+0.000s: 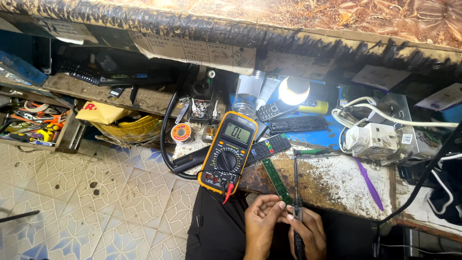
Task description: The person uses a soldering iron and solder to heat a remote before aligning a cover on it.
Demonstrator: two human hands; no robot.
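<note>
Two hands meet at the table (337, 185) edge: my left hand (262, 224) pinches the near end of a narrow green circuit board (276, 180), which slants up over the table, while my right hand (308, 233) grips a black probe (297, 192) upright beside it, near the yellow multimeter (228, 151).

Glaring bench lamp (294, 90), dim shadowed surroundings

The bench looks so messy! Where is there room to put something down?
The scuffed white patch of benchtop between the green circuit board and the purple stick is bare. Behind it, around the lamp, remotes and white cables, and around the multimeter, it is crowded.
</note>
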